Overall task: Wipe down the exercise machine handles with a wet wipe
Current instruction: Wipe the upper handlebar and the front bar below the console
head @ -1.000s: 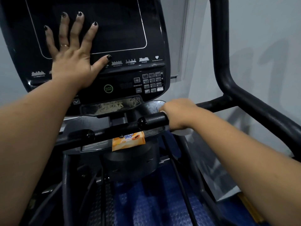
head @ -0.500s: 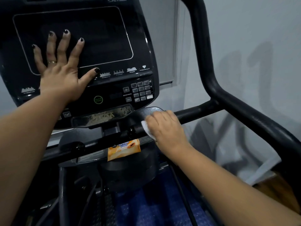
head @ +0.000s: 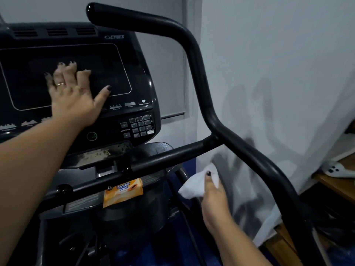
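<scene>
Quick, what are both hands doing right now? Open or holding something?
Left hand: open, pressed against the console, holding nothing.
Right hand: closed on the wet wipe, below the handle bar.

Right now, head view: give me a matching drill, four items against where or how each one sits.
Items:
1. left hand
2. right hand
3. wet wipe
4. wipes pack

States:
A. orange, just below the crossbar
B. white, crumpled, clear of the crossbar
C. flat on the console screen
D. pinches the wet wipe

Pairs: 1-C, 2-D, 3-B, 4-A
</scene>
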The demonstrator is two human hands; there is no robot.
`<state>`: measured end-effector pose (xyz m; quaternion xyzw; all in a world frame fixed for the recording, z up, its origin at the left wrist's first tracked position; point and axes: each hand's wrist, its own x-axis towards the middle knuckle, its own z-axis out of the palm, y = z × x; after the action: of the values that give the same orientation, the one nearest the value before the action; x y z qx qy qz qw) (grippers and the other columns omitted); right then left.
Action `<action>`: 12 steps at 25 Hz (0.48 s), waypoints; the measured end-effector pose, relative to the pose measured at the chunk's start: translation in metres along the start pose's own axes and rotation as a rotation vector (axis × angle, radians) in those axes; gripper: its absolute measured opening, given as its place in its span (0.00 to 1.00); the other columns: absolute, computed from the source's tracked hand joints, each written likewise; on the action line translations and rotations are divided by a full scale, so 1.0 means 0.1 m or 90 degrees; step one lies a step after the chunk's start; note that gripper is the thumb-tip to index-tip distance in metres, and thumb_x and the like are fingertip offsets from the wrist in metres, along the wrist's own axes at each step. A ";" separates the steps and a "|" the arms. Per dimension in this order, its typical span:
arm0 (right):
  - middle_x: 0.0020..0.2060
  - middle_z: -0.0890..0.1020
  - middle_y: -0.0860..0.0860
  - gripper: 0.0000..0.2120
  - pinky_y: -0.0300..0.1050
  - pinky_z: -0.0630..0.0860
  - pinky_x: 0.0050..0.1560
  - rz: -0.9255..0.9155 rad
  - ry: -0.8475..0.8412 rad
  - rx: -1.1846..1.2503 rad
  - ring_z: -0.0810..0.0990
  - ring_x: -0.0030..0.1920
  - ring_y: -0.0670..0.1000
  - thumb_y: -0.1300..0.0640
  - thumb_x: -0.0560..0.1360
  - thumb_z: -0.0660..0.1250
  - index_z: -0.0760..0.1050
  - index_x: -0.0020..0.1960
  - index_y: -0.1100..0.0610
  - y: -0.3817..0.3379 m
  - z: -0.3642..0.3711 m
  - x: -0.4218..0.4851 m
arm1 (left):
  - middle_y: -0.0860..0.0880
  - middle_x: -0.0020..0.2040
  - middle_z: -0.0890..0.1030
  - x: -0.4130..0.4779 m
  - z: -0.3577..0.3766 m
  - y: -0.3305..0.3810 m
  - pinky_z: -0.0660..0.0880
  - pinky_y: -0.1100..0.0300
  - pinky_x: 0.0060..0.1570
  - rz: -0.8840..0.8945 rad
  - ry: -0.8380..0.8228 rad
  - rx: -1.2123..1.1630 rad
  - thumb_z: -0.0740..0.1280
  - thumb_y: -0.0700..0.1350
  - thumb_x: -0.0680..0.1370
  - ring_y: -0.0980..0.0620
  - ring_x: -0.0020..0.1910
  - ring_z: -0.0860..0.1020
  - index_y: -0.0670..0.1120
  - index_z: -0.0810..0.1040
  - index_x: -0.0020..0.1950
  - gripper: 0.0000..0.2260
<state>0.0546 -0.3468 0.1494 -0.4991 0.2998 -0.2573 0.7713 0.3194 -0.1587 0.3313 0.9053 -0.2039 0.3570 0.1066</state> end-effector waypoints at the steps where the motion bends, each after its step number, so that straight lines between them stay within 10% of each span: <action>1: 0.60 0.77 0.57 0.11 0.49 0.73 0.61 0.068 0.047 0.108 0.79 0.56 0.54 0.56 0.84 0.58 0.73 0.63 0.54 -0.01 -0.06 0.05 | 0.40 0.79 0.52 0.01 0.03 0.09 0.41 0.35 0.74 0.022 -0.013 0.000 0.51 0.68 0.78 0.38 0.78 0.46 0.48 0.59 0.75 0.33; 6: 0.44 0.81 0.55 0.08 0.36 0.78 0.36 -0.009 0.063 0.218 0.83 0.38 0.46 0.60 0.81 0.62 0.74 0.58 0.60 -0.36 -0.05 0.27 | 0.44 0.81 0.42 -0.07 0.28 0.11 0.37 0.32 0.72 0.067 -0.006 0.053 0.49 0.71 0.77 0.38 0.78 0.37 0.53 0.47 0.80 0.36; 12: 0.55 0.82 0.48 0.23 0.38 0.76 0.56 -0.146 0.137 0.075 0.81 0.55 0.46 0.56 0.73 0.75 0.73 0.65 0.56 -0.55 0.34 0.66 | 0.43 0.81 0.42 -0.06 0.27 0.12 0.38 0.30 0.71 0.075 0.015 0.038 0.50 0.71 0.77 0.37 0.78 0.38 0.53 0.48 0.79 0.37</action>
<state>0.1191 -0.3927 0.1972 -0.4537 0.3062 -0.4127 0.7281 0.3264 -0.1765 0.3081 0.8902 -0.2447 0.3795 0.0608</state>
